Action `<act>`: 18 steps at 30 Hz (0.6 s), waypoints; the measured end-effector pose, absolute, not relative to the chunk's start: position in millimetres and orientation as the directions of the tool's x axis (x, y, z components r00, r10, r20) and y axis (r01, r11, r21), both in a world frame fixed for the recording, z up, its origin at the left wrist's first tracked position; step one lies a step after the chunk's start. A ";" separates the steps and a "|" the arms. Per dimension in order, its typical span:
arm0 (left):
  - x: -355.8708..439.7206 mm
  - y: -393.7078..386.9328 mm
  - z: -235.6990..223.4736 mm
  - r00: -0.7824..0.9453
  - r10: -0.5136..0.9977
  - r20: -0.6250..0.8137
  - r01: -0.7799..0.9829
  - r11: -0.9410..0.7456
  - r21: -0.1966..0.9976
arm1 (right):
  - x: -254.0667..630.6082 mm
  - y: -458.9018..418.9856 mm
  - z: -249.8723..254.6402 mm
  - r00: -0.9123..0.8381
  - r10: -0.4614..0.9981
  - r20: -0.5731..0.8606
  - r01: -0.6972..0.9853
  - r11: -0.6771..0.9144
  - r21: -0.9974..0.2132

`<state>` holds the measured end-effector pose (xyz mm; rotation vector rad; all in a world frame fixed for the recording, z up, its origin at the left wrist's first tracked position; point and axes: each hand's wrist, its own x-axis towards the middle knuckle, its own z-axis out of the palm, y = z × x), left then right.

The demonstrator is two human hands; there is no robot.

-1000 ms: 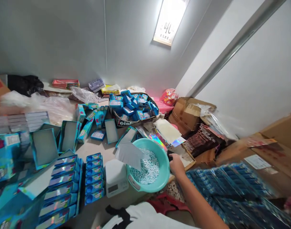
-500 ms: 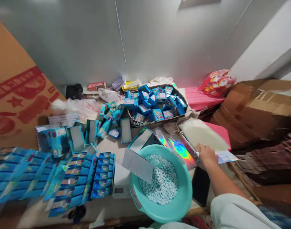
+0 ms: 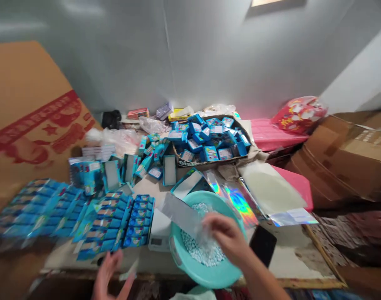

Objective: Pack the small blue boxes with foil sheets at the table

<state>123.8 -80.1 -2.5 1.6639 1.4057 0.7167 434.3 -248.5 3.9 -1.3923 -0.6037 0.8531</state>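
Blurred right hand (image 3: 226,235) hides teal basin's (image 3: 209,273) pellets.

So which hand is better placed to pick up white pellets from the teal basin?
The right hand, probably: it is over the teal basin, above the white pellets. The left hand is low, beside it.

Right hand (image 3: 227,236) over teal basin (image 3: 184,266) of small white pellets (image 3: 205,256), pinching a blurred clear bag (image 3: 200,227). Left hand (image 3: 110,273) open at seven o'clock, touching nothing. White scale (image 3: 159,235) just beside basin at nine o'clock. Holographic pouches (image 3: 240,202) at one o'clock. Blue boxes (image 3: 209,139) heaped at twelve.
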 end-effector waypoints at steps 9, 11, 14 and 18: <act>69.5 -29.2 30.0 0.197 0.906 -0.373 -0.034 0.387 0.921 | 271.5 -114.1 -7.0 -0.068 0.967 -0.244 -0.619 -0.233 -0.750; 42.2 -33.8 29.3 0.135 0.904 -0.407 -0.143 0.424 0.894 | 266.5 -111.4 -7.4 -0.154 0.978 -0.143 -0.525 -0.203 -0.827; 6.0 -43.8 19.8 -0.074 0.902 -0.425 -0.152 0.411 0.899 | 251.2 -113.6 -1.9 -0.269 0.960 -0.075 -0.305 -0.159 -0.939; -33.9 -52.8 8.6 -0.201 0.898 -0.390 -0.074 0.383 0.921 | 207.2 -108.1 -2.5 -0.092 0.996 -0.018 -0.188 -0.035 -0.982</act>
